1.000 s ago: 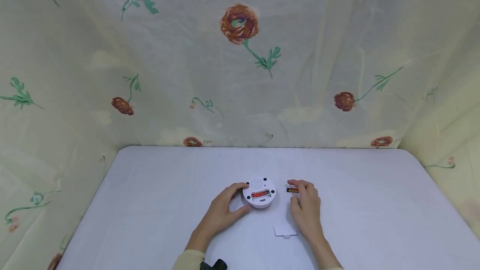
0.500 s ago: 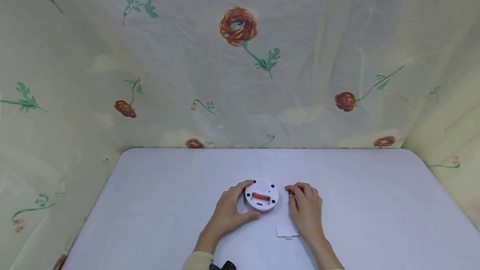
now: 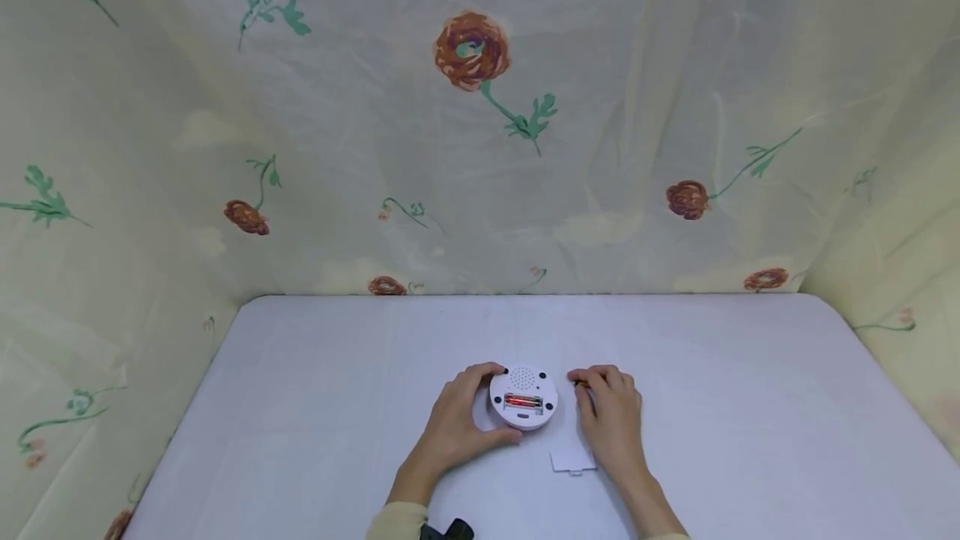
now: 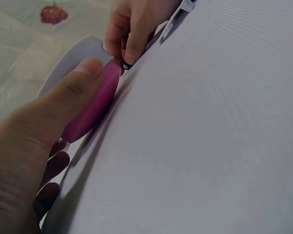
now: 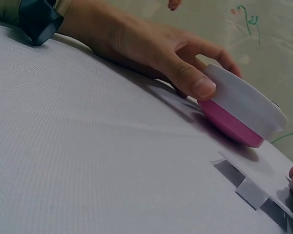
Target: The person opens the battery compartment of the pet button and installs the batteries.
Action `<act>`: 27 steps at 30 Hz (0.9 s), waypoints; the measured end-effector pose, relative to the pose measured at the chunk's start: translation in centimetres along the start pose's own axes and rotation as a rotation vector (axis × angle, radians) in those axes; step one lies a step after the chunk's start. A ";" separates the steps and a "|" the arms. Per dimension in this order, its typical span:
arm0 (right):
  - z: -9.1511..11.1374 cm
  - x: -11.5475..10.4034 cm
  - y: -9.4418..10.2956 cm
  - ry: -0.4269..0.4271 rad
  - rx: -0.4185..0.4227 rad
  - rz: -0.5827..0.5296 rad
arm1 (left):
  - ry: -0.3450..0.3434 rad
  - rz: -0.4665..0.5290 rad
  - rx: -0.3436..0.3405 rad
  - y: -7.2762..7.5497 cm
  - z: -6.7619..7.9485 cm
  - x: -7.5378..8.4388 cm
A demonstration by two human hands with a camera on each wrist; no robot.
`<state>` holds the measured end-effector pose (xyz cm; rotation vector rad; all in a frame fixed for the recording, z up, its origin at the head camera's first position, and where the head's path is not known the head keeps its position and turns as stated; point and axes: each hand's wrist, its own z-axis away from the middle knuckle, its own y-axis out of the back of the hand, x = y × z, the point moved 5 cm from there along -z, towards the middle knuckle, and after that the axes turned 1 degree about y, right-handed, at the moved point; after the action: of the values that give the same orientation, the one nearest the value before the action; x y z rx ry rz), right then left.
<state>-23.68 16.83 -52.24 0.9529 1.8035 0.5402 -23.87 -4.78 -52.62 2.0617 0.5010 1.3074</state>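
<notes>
My left hand (image 3: 453,425) holds a round white device (image 3: 522,378) with a pink lower half (image 4: 95,105), thumb at its near side and fingers at its far side. It has a speaker grille, dark feet and an uncovered battery compartment with a red battery (image 3: 522,400) in it; whether more than one lies there I cannot tell. To its right, my right hand (image 3: 613,417) pinches another battery (image 4: 126,65) at the table surface, mostly hidden by the fingers. A white battery cover (image 3: 573,462) with a small tab lies between the hands, nearer to me.
The table (image 3: 337,390) has a white cloth and rounded far corners. A pale curtain (image 3: 585,190) with printed flowers stands behind and at both sides. A black strap (image 5: 39,19) is on the left wrist.
My left hand has shifted the device slightly right and nearer to me. My right fingers have come together on the second battery, which was more exposed before.
</notes>
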 end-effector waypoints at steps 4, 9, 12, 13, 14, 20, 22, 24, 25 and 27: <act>-0.1 -0.1 0.1 -0.005 -0.010 0.003 | 0.016 -0.005 -0.027 -0.1 -0.1 -0.1; 0.0 -0.1 0.2 -0.010 -0.012 0.001 | 0.005 -0.017 -0.006 -0.1 -0.1 -0.1; 0.0 -0.1 0.2 -0.013 -0.007 -0.006 | 0.020 -0.003 0.021 -0.1 -0.1 -0.1; 0.0 -0.1 0.3 -0.012 -0.004 -0.009 | 0.026 0.005 0.029 0.0 -0.1 -0.1; 0.0 -0.1 0.3 -0.013 -0.004 -0.013 | 0.036 0.014 0.037 0.0 -0.1 -0.1; -0.1 -0.3 0.3 -0.017 0.006 -0.108 | 0.058 0.042 0.059 0.3 -0.1 -0.2; -0.1 -0.2 0.4 -0.029 0.017 -0.138 | 0.057 0.043 0.053 0.2 -0.1 -0.2; -0.1 -0.1 0.5 -0.041 0.028 -0.151 | 0.064 0.046 0.046 0.1 -0.1 -0.3; -0.1 0.0 0.5 -0.046 0.034 -0.155 | 0.068 0.045 0.041 0.1 -0.1 -0.4; -0.1 0.0 0.5 -0.053 0.040 -0.176 | 0.069 0.043 0.038 0.0 -0.1 -0.4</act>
<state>-23.58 17.15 -51.81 0.8182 1.8350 0.3665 -24.08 -4.97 -52.85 2.0751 0.5178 1.4082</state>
